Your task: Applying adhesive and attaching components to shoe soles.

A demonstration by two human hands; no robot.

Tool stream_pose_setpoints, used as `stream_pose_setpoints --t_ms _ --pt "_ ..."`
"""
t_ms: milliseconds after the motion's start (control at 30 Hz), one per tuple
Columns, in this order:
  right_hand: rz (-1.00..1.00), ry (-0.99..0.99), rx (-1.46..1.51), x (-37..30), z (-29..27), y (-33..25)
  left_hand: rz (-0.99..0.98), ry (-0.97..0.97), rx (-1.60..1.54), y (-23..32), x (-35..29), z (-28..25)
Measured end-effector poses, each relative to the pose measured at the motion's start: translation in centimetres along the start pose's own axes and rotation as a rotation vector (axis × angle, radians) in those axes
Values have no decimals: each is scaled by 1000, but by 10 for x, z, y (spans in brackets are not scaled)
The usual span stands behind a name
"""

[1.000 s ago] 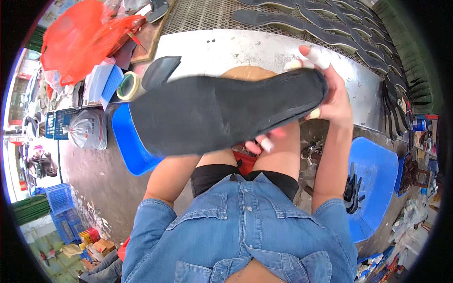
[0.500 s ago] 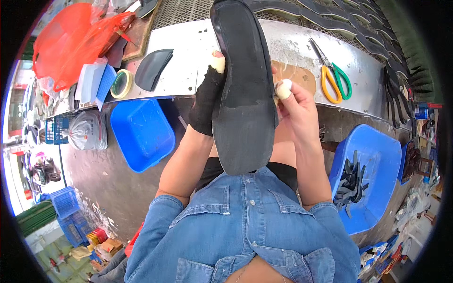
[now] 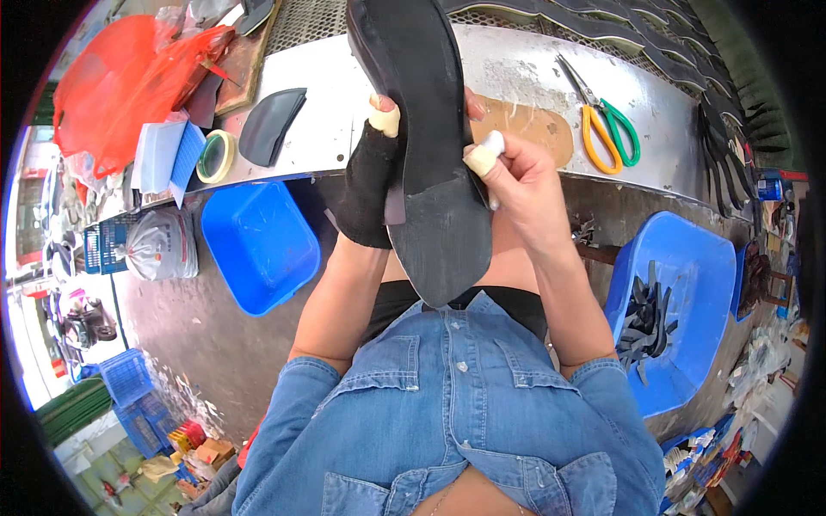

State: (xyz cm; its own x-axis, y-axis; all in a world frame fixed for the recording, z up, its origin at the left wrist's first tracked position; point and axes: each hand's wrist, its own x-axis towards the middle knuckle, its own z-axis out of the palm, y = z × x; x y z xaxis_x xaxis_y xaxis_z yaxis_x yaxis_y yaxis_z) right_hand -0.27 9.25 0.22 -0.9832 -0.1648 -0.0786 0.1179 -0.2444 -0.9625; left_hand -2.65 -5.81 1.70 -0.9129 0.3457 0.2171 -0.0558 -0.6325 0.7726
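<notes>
A long black shoe sole point(image 3: 422, 129) is held up before me, its rounded near end low over my lap and its far end above the bench. My left hand point(image 3: 370, 185), in a black glove with bare fingertips and a taped thumb, grips its left edge. The left fingers are mostly hidden behind it. On the right edge, my right hand point(image 3: 516, 176) closes with a taped thumb against the sole near its middle. White wrapping covers another right fingertip. Part of the right hand's fingers is hidden behind the sole.
On the metal bench point(image 3: 323, 77) are scissors point(image 3: 602, 129) with yellow and green handles, a tan board point(image 3: 538, 129), a black curved piece point(image 3: 272, 126), a tape roll point(image 3: 216, 157) and a red bag point(image 3: 120, 86). Blue bins point(image 3: 258, 245) stand below; the right bin point(image 3: 701, 318) holds black strips.
The sole has shifted left and slightly away from me, with its near end now angled a little to the right. My right hand has moved left along with it, its thumb now against the edge.
</notes>
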Motion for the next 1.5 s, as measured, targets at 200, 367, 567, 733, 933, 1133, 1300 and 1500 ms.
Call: stream_pose_setpoints --t_ms 200,367,567,733,933,1133,1300,1500 --pt "-2 -84 115 -14 5 -6 47 -35 28 4 4 -5" --pt "-182 3 -232 -8 -7 -21 -38 311 -158 -1 0 -14" --pt "-273 71 -92 9 -12 -31 -139 261 -73 1 -13 -15" --pt "-521 27 -345 22 11 -47 -219 251 77 -7 -15 4" --pt "-450 -49 -370 58 6 -60 -203 286 167 -10 -17 -5" --pt "-307 105 -197 31 5 -36 -136 279 284 4 -4 -5" --pt "-451 32 -293 3 30 -30 -22 336 78 -2 -7 -10" --pt "-520 49 84 11 47 -11 70 258 -44 -6 0 3"
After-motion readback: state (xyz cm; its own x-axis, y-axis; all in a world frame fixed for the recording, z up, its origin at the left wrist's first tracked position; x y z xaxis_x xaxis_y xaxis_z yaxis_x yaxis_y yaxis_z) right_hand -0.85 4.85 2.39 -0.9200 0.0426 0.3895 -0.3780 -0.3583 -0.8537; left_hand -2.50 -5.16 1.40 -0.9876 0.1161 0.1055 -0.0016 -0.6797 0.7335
